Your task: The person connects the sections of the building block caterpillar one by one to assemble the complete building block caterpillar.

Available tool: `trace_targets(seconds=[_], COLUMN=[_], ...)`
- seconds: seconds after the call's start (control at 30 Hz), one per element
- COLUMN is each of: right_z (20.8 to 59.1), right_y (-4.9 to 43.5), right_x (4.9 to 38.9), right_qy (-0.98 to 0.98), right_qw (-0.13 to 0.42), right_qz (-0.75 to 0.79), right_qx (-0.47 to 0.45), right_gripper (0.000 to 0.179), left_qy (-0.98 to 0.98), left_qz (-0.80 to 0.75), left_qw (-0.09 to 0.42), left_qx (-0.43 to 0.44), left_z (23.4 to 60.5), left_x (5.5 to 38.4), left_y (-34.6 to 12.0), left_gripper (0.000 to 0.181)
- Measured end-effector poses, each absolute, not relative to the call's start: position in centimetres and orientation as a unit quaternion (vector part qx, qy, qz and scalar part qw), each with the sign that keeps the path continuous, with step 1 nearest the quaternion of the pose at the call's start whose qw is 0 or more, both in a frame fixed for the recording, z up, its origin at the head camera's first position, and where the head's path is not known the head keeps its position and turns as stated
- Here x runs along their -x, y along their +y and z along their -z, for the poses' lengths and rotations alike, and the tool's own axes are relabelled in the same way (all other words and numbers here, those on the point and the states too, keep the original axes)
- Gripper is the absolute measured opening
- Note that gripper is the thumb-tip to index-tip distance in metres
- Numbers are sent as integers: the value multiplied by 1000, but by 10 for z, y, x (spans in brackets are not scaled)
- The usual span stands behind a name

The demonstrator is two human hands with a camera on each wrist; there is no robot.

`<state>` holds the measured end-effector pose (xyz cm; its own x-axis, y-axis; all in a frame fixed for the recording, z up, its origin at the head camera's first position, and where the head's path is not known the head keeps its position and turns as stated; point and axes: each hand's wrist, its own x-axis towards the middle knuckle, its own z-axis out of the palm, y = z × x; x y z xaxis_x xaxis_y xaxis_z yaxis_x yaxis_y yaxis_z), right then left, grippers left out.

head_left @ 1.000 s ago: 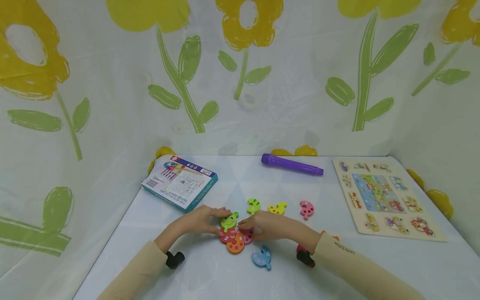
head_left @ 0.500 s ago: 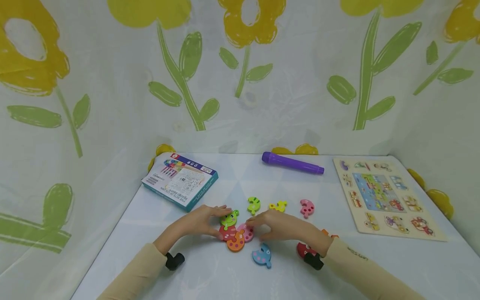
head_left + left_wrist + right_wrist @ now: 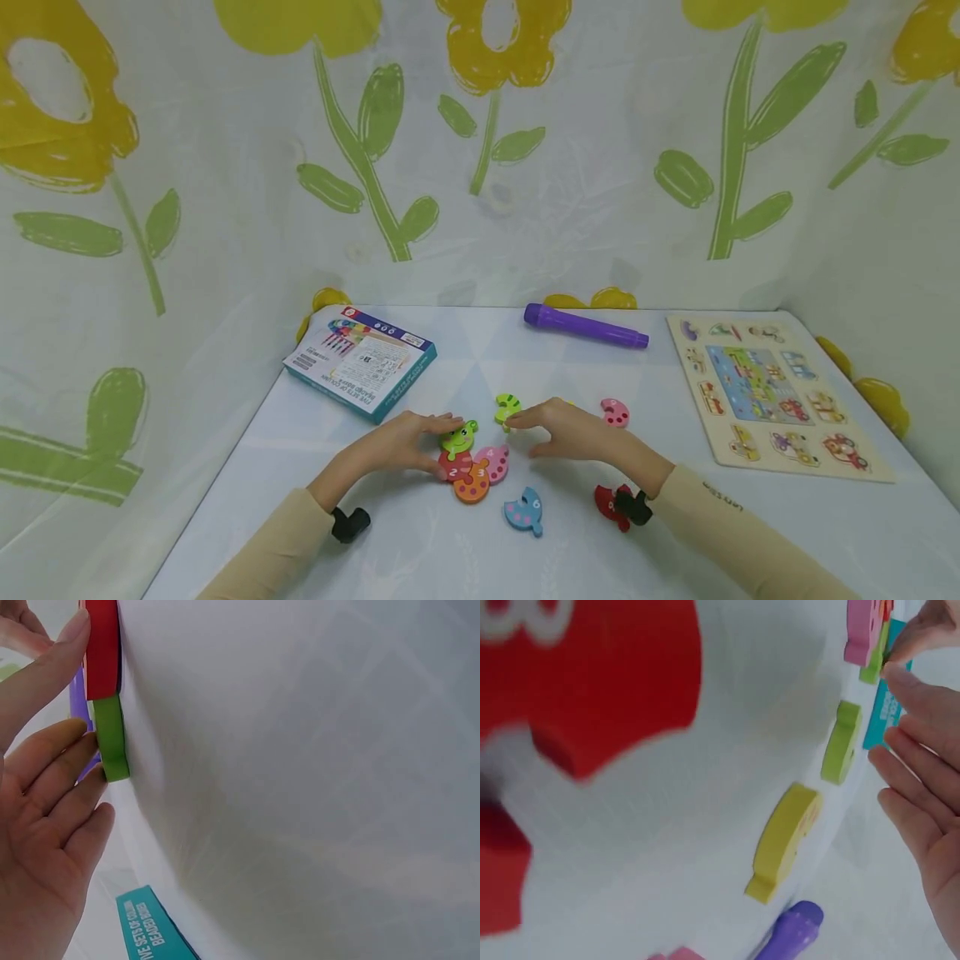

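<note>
My left hand (image 3: 393, 446) rests against a row of joined caterpillar puzzle pieces, thumb at the red piece (image 3: 454, 468) numbered 2. Its other fingers, fairly straight, lie along the green face piece (image 3: 112, 739). Joined to these are the orange piece (image 3: 471, 487) numbered 3 and a pink piece (image 3: 492, 462). My right hand (image 3: 573, 432) hovers with fingers extended and nothing in its grasp; its fingertips are close to a striped green piece (image 3: 507, 407). Behind that hand lies a yellow piece (image 3: 786, 840), mostly hidden in the head view.
A blue piece (image 3: 524, 512) lies in front, a red piece (image 3: 611, 504) under the right wrist, a pink piece (image 3: 615, 412) farther back. Beyond are a teal-edged box (image 3: 360, 362), a purple microphone-shaped toy (image 3: 585, 326) and a wooden picture board (image 3: 776, 396). Flowered cloth (image 3: 562, 242) surrounds the table.
My right hand has left the pink piece, now joined beside the orange one, and moved right and back toward the striped green piece. My left hand stays at the joined pieces.
</note>
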<state>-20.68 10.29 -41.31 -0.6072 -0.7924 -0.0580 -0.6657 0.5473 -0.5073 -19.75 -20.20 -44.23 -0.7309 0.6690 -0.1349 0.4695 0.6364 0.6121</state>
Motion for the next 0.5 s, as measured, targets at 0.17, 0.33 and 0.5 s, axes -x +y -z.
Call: trace_targets(seconds=[0.17, 0.33, 0.5], right_z=[412, 415, 421], right_y=[106, 104, 97], right_x=[217, 229, 236], right_qy=[876, 888, 893], right_qw=[133, 113, 102], right_qz=[226, 225, 222], right_qx=[404, 384, 379], right_gripper=[49, 49, 49], left_qy=[889, 890, 892], left_qz=[-282, -282, -279], left_qw=[185, 186, 190], left_qx=[-312, -308, -300], left_z=[443, 441, 440], left_x=[196, 196, 196], left_y=[-202, -201, -199], left_gripper=[74, 74, 73])
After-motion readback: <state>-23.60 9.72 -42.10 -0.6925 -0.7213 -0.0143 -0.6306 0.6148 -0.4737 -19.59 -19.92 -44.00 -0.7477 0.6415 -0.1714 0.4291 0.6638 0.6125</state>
